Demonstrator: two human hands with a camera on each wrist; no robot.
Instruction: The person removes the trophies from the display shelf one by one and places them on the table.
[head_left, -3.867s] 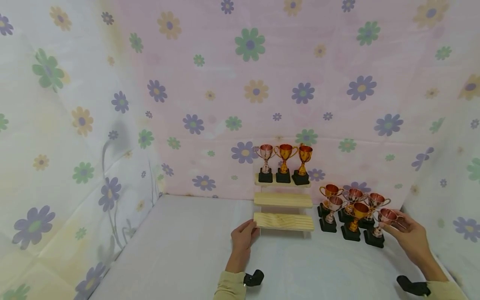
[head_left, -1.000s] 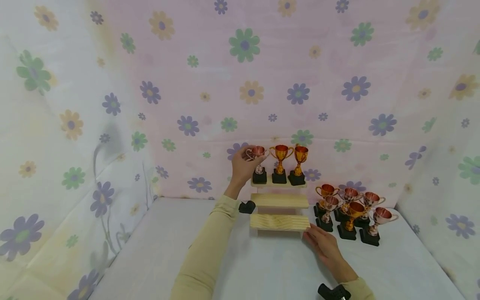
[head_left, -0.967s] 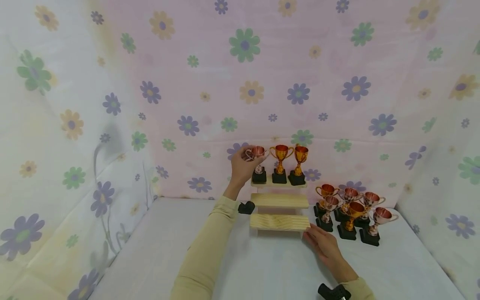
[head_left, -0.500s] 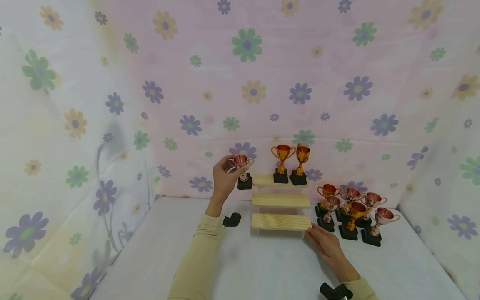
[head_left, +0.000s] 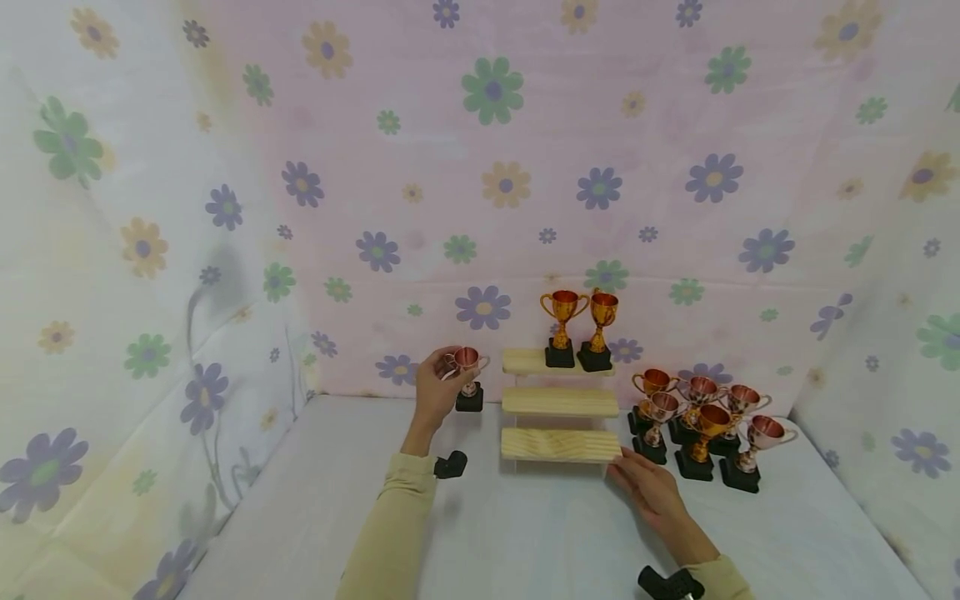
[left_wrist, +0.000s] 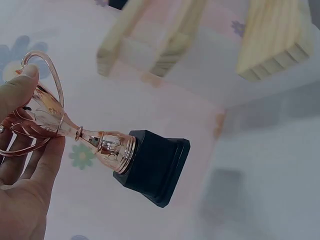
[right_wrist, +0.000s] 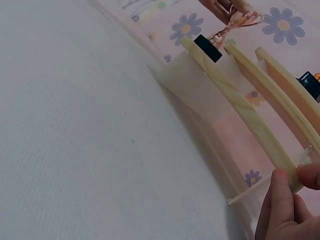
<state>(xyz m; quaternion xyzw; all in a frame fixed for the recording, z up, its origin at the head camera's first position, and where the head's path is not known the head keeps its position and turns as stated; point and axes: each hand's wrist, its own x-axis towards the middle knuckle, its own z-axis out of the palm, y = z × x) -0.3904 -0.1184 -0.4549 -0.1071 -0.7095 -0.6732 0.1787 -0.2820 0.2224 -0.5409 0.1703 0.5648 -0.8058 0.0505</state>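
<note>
My left hand (head_left: 433,390) grips a small rose-gold trophy cup (head_left: 469,397) by its bowl, left of a three-tier wooden display stand (head_left: 558,446). The left wrist view shows the thumb near one handle and fingers behind the bowl; the trophy's black base (left_wrist: 152,165) hangs in the air. At the stand's lower right, my right hand (head_left: 657,492) pinches the end of the lowest board (right_wrist: 250,117) between thumb and fingers. Two gold trophies, one in the middle (head_left: 561,352) and one at the right (head_left: 596,357), stand on the top tier.
Close right of the stand, several gold and rose-gold trophies (head_left: 697,462) stand in a tight cluster on the white-covered table (head_left: 555,533). Flower-printed cloth (head_left: 420,308) hangs behind and at both sides.
The rose-gold trophy has left the left end of the top tier, carried left and then down by my left hand. My right hand earlier moved from a cluster trophy to the stand, then stayed.
</note>
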